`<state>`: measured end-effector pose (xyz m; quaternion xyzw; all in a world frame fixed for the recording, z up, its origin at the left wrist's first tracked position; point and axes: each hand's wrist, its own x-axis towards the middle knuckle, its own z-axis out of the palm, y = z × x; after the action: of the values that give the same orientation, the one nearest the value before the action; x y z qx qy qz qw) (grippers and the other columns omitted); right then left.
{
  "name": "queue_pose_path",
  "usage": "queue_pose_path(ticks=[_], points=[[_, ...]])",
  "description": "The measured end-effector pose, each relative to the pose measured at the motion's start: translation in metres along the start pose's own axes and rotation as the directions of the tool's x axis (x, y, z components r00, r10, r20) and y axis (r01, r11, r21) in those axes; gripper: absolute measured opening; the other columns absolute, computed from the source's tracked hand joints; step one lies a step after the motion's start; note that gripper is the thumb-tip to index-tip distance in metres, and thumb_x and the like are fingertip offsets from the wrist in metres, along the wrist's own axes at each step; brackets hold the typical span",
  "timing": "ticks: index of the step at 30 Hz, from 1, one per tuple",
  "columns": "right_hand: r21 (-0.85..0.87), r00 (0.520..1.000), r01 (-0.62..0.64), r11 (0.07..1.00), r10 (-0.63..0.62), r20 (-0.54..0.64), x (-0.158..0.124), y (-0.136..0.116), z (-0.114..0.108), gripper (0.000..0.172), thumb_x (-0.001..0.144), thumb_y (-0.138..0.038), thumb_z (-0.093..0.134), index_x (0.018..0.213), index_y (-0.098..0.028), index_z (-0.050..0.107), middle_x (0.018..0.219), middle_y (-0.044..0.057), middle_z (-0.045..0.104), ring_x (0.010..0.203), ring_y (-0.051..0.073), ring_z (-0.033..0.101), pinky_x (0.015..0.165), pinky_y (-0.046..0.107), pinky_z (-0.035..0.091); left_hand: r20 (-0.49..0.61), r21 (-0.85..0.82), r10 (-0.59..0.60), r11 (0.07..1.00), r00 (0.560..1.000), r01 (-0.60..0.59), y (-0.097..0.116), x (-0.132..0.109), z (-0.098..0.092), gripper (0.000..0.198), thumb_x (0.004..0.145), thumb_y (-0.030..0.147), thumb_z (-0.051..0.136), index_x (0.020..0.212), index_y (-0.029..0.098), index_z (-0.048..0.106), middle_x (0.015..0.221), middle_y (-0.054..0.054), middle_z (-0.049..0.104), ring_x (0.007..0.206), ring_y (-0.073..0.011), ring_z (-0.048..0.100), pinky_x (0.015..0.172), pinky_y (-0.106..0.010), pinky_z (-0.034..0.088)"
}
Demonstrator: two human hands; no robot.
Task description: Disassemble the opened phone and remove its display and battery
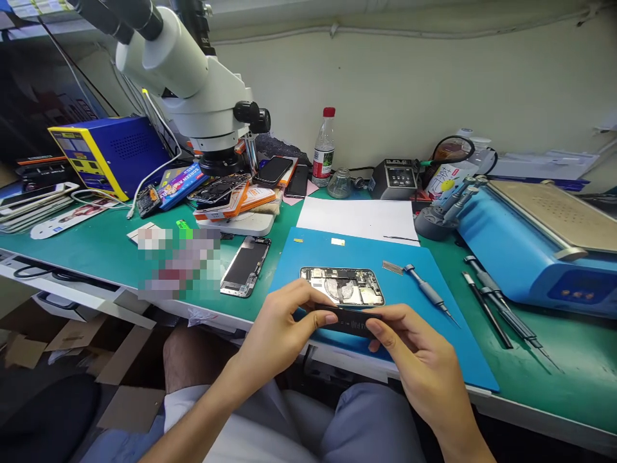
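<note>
Between my two hands I hold a flat black phone battery (351,322) with small printing on it, above the front edge of the blue mat. My left hand (284,321) pinches its left end between thumb and fingers. Its right end is gripped by my right hand (414,347) in the same way. Just behind the battery lies an opened phone body (342,286), its inner parts and round coil area exposed. To its right a screwdriver (430,294) rests on the mat, with a small metal blade (393,267) near its handle.
The blue mat (443,341) covers part of the green bench (573,386). Left of it lies a detached phone screen (246,265). A microscope (193,96) rises at the back left, and a blue machine (540,244) stands right. More screwdrivers (506,302) and a white sheet (357,217) lie nearby.
</note>
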<state>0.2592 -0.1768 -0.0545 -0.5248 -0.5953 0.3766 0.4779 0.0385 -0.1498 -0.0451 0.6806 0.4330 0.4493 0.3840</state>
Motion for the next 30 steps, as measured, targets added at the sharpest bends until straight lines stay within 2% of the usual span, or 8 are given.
queue_pose_path(ticks=[6, 10, 12, 15, 18, 23, 27, 30], points=[[-0.087, 0.999, -0.011, 0.996, 0.014, 0.03, 0.004, -0.004, -0.001, 0.033, 0.097, -0.054, 0.069, 0.089, -0.023, 0.076, 0.077, 0.001, 0.07, 0.068, 0.013, 0.065, 0.062, 0.019, 0.055, 0.002, -0.015, -0.16, 0.987, 0.987, 0.16, -0.002, 0.004, 0.0, 0.009, 0.088, 0.015, 0.081, 0.085, 0.022, 0.079, 0.086, 0.002, 0.075, 0.085, -0.0168, 0.067, 0.077, -0.026, 0.048], [0.02, 0.998, -0.055, 0.998, 0.055, 0.013, 0.007, -0.004, -0.001, 0.034, 0.092, -0.055, 0.074, 0.092, -0.022, 0.078, 0.085, 0.003, 0.073, 0.065, 0.012, 0.065, 0.059, 0.02, 0.057, 0.026, -0.065, -0.167, 0.983, 0.986, 0.169, -0.001, 0.003, -0.002, 0.003, 0.091, 0.024, 0.082, 0.088, 0.024, 0.081, 0.089, 0.002, 0.076, 0.086, -0.0174, 0.068, 0.076, -0.026, 0.048], [0.078, 0.996, -0.079, 0.994, 0.082, -0.03, 0.008, -0.004, 0.0, 0.035, 0.089, -0.056, 0.078, 0.099, -0.022, 0.08, 0.091, 0.003, 0.075, 0.061, 0.011, 0.063, 0.057, 0.022, 0.058, 0.013, -0.028, -0.126, 0.992, 0.992, 0.127, -0.001, -0.001, -0.004, 0.008, 0.096, 0.031, 0.077, 0.103, 0.027, 0.08, 0.094, 0.002, 0.076, 0.088, -0.0173, 0.068, 0.078, -0.027, 0.049], [0.12, 0.985, -0.121, 0.985, 0.134, -0.111, 0.008, -0.005, 0.001, 0.043, 0.088, -0.055, 0.079, 0.119, -0.025, 0.078, 0.089, 0.002, 0.075, 0.06, 0.012, 0.064, 0.06, 0.024, 0.06, -0.02, 0.111, -0.065, 0.992, 0.998, 0.067, -0.003, -0.01, -0.004, 0.041, 0.097, 0.035, 0.077, 0.136, 0.033, 0.065, 0.109, 0.002, 0.076, 0.093, -0.0175, 0.07, 0.082, -0.029, 0.054], [0.158, 0.98, -0.149, 0.976, 0.167, -0.107, 0.008, -0.005, 0.001, 0.046, 0.087, -0.055, 0.081, 0.122, -0.025, 0.076, 0.084, 0.001, 0.074, 0.06, 0.013, 0.066, 0.061, 0.025, 0.062, 0.039, 0.253, 0.092, 0.962, 0.995, -0.099, -0.006, -0.018, -0.005, 0.067, 0.087, 0.04, 0.087, 0.144, 0.033, 0.052, 0.13, -0.002, 0.071, 0.106, -0.0208, 0.07, 0.091, -0.033, 0.058], [0.165, 0.983, -0.151, 0.975, 0.166, -0.077, 0.008, -0.005, -0.003, 0.04, 0.085, -0.055, 0.082, 0.112, -0.024, 0.079, 0.096, 0.003, 0.077, 0.06, 0.012, 0.068, 0.058, 0.023, 0.062, 0.124, 0.374, 0.334, 0.856, 0.934, -0.356, -0.007, -0.02, -0.012, 0.054, 0.099, 0.03, 0.074, 0.147, 0.028, 0.048, 0.143, -0.009, 0.062, 0.136, -0.0232, 0.06, 0.115, -0.036, 0.052], [0.151, 0.98, -0.184, 0.971, 0.193, -0.049, 0.011, -0.012, -0.002, 0.041, 0.083, -0.057, 0.083, 0.106, -0.023, 0.08, 0.092, 0.004, 0.077, 0.059, 0.013, 0.068, 0.056, 0.023, 0.062, 0.165, 0.39, 0.349, 0.836, 0.923, -0.386, -0.002, -0.018, -0.015, 0.06, 0.101, 0.023, 0.071, 0.154, 0.025, 0.044, 0.144, -0.01, 0.063, 0.136, -0.0214, 0.06, 0.116, -0.034, 0.051], [0.133, 0.977, -0.209, 0.969, 0.214, -0.026, 0.018, -0.018, 0.001, 0.044, 0.083, -0.06, 0.082, 0.106, -0.023, 0.08, 0.084, 0.003, 0.075, 0.055, 0.013, 0.065, 0.054, 0.023, 0.06, 0.151, 0.356, 0.32, 0.865, 0.936, -0.353, -0.001, -0.013, -0.013, 0.053, 0.096, 0.015, 0.073, 0.145, 0.024, 0.055, 0.139, -0.008, 0.064, 0.131, -0.0199, 0.062, 0.113, -0.031, 0.052]])
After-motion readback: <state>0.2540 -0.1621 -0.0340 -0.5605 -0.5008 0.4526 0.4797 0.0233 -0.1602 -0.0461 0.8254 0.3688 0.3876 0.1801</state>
